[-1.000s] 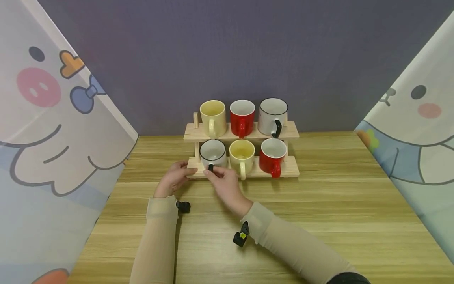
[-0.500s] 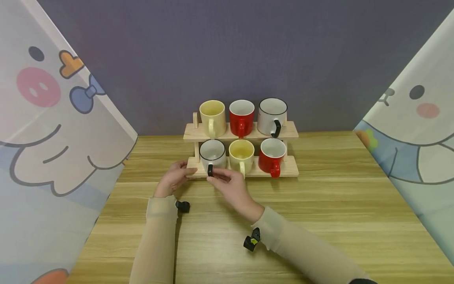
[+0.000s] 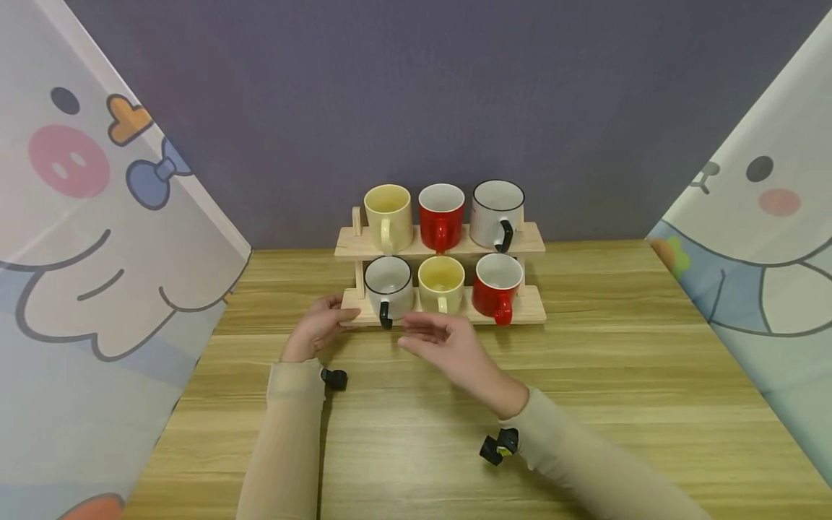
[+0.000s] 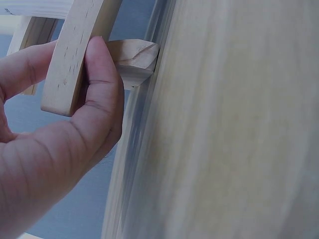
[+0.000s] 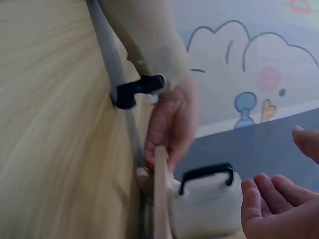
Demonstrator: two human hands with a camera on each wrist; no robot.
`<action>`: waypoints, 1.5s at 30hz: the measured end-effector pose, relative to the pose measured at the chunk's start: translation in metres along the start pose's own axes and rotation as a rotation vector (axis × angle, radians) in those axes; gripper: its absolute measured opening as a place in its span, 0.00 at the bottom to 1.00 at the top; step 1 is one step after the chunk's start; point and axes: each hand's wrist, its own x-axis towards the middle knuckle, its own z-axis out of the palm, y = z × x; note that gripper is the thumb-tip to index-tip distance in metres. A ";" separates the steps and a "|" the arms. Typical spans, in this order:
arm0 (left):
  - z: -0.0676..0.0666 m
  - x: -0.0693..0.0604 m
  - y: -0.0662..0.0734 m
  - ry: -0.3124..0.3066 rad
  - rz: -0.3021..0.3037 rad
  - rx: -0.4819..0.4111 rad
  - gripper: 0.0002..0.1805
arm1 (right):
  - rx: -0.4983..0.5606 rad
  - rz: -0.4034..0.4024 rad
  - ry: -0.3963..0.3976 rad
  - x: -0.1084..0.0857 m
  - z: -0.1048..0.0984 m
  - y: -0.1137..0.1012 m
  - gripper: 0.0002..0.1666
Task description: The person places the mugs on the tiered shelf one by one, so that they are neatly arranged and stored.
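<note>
My left hand [image 3: 316, 328] grips the left end of the lower board of a two-tier wooden rack [image 3: 531, 307]. Thumb and fingers pinch that board [image 4: 67, 64] in the left wrist view. On the lower tier at left stands a white mug [image 3: 392, 297] with a black rim and a black handle facing forward. My right hand [image 3: 458, 354] hovers just in front of the rack, apart from that mug, its fingers loosely bent around nothing. A yellow mug [image 3: 432, 297] is behind the right fingertips, its handle partly hidden. To its right sits a red mug [image 3: 486, 296].
On the upper tier, from left to right, are a yellow mug [image 3: 398, 220], a red mug [image 3: 429, 227] and a white mug [image 3: 486, 225] with a black handle. A dark wall [image 3: 416, 108] rises behind the wooden table [image 3: 617, 375]. Cartoon-printed panels flank both sides.
My right hand has let go of the lower white mug's black handle and drawn back toward the right and nearer. The left hand keeps its grip on the rack.
</note>
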 end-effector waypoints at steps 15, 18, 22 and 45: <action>-0.001 0.000 0.001 0.001 0.008 0.000 0.32 | 0.014 -0.076 0.063 -0.021 -0.064 -0.025 0.22; -0.001 -0.001 0.001 0.003 0.003 0.007 0.32 | 0.006 -0.100 0.089 -0.024 -0.076 -0.028 0.22; -0.001 -0.002 0.001 0.002 -0.010 0.021 0.34 | 0.010 -0.118 0.131 -0.032 -0.094 -0.030 0.22; 0.000 -0.004 0.002 -0.002 -0.014 -0.002 0.34 | 0.008 -0.100 0.421 -0.063 -0.180 -0.020 0.24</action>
